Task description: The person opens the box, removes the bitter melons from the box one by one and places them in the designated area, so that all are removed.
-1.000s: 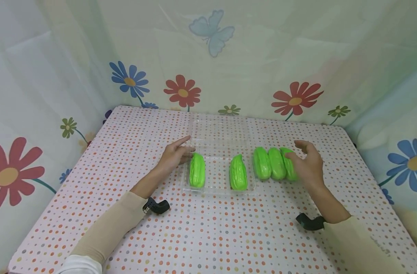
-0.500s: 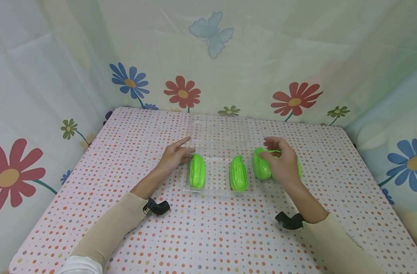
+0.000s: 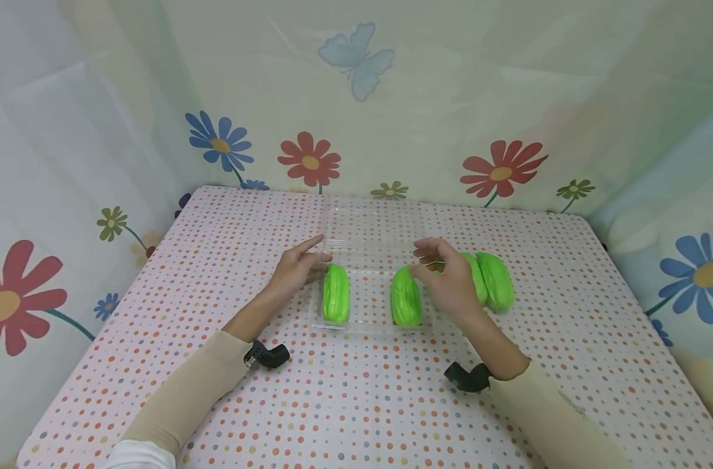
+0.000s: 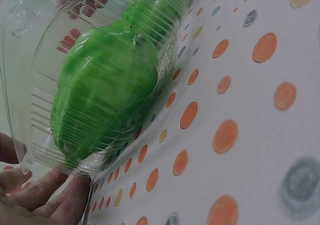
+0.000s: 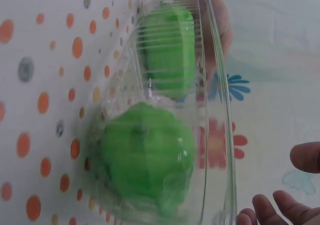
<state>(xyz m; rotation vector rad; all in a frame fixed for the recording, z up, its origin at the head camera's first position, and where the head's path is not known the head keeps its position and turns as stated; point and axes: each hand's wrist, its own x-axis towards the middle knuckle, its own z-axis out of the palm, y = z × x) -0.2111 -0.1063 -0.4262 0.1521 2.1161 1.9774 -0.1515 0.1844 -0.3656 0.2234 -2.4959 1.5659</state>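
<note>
A clear hinged plastic container (image 3: 362,327) holds two bright green ridged gourds that look like bitter melons, one gourd (image 3: 336,294) at the left end and another gourd (image 3: 405,299) at the right. My left hand (image 3: 292,268) holds the container's left side near the hinge, thumb over the rim and fingers (image 4: 52,197) against the outer wall. Beside the right wall, my right hand (image 3: 452,286) has its thumb and fingers apart with nothing between them. Two loose gourds, a nearer gourd (image 3: 478,277) and an outer gourd (image 3: 497,281), lie right of that hand, which hides a third.
The transparent lid (image 3: 374,225) lies folded back behind the container. A dotted cloth (image 3: 344,404) covers the table, and a flowered curtain (image 3: 245,52) surrounds its far sides. Black wrist cameras, a left camera (image 3: 268,355) and a right camera (image 3: 467,376), stick out below the wrists.
My right hand has moved left across the loose gourds to the container's right side, uncovering the outer ones. My left hand and the container have stayed put.
</note>
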